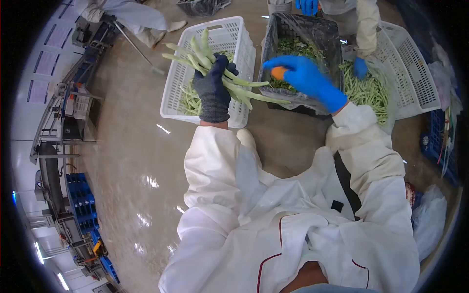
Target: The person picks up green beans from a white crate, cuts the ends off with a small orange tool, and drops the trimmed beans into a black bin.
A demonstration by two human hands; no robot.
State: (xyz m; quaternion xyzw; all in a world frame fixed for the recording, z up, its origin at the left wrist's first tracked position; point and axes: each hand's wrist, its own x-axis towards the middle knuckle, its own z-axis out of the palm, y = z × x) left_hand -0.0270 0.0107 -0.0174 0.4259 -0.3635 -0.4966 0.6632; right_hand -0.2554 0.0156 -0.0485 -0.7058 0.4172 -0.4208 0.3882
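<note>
My left hand [213, 90], in a dark grey knit glove, is closed around a bunch of long green beans [202, 51]. The beans stick out past the fingers at the upper left and to the right. Below it stands a white perforated crate [171, 93] with more green beans [190, 97] in it. My right hand [303, 78], in a blue glove, is curled, with a small orange thing [279, 73] showing at its fingers; its kind is hidden. This hand hovers over the near part of a black plastic-lined crate [305, 29] holding green cuttings [298, 47].
At the right, a co-worker's blue-gloved hand [360, 68] touches a heap of green beans [369, 93] in clear plastic, beside another white crate [408, 68]. A second blue-gloved hand [307, 6] shows at the top. Wet floor [127, 161] and blue crates [80, 200] lie left.
</note>
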